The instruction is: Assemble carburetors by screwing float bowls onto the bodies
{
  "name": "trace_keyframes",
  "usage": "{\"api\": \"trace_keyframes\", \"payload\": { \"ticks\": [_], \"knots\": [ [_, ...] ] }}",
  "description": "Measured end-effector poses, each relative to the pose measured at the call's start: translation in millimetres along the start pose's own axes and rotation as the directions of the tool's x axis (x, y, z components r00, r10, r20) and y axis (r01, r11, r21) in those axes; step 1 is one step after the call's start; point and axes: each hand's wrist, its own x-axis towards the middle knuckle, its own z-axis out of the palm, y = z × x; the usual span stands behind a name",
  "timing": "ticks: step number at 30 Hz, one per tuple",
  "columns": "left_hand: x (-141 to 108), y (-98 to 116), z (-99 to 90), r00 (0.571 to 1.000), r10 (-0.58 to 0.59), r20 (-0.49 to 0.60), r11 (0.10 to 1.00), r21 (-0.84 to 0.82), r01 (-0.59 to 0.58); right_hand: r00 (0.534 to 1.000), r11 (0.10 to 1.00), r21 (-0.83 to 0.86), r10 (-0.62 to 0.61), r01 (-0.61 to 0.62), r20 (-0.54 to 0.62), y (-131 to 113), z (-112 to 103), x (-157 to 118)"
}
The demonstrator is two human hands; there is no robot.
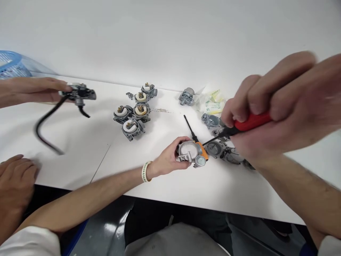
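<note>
My left hand (168,159) is closed around a metal carburetor (188,149), holding it just over the table near the front edge. Its round bowl side faces up. High on the right, my right hand (285,106) wraps round a red-handled screwdriver (252,121). The black shaft slants down to the left, its tip close to the carburetor's right side; whether it touches cannot be made out. Partly hidden behind the carburetor is another screwdriver (189,127) with an orange handle. Right of it lie several open carburetor bodies (214,149).
Several carburetors with white rings (131,126) are grouped left of centre. One more carburetor (187,96) stands at the back beside a plastic bag (213,103). At left, a co-worker's hand (39,89) holds a carburetor with a black hose (39,124). A blue basket (16,67) stands behind.
</note>
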Motion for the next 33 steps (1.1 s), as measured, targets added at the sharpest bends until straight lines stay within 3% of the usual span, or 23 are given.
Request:
{"api": "trace_keyframes", "payload": {
  "ticks": [6, 10, 12, 17, 22, 29, 31, 33],
  "knots": [
    [1, 1, 0.7, 0.998, -0.048, 0.039, 0.997, -0.063, 0.051, 0.988, 0.995, 0.038, -0.089, 0.095, -0.127, -9, 55, -1],
    [1, 0, 0.6, 0.998, -0.051, 0.047, 0.997, -0.06, 0.054, 0.894, 0.955, 0.13, -0.194, 0.266, -0.403, -12, 82, 2],
    [1, 0, 0.7, 0.997, -0.057, 0.044, 0.997, -0.059, 0.059, 0.863, 0.93, 0.169, -0.221, 0.327, -0.454, -10, 87, 3],
    [0, -1, 0.8, 0.997, -0.053, 0.049, 0.997, -0.049, 0.056, 0.889, 0.957, 0.167, -0.143, 0.236, -0.436, -6, 89, 2],
    [0, -3, 0.1, 0.998, -0.049, 0.048, 0.997, -0.059, 0.052, 0.88, 0.976, 0.074, -0.15, 0.204, -0.451, -8, 88, 2],
    [1, -7, -0.4, 0.998, -0.027, 0.054, 0.998, -0.063, 0.03, 0.915, 0.992, -0.048, -0.128, 0.119, -0.383, -6, 86, -3],
    [1, -7, 0.0, 0.998, -0.03, 0.046, 0.997, -0.068, 0.034, 0.938, 0.984, -0.124, -0.158, 0.125, -0.308, -7, 83, -2],
    [2, -4, 0.6, 0.999, -0.041, 0.023, 0.996, -0.082, 0.042, 0.965, 0.957, -0.218, -0.222, 0.189, -0.138, -12, 74, 0]
  ]
}}
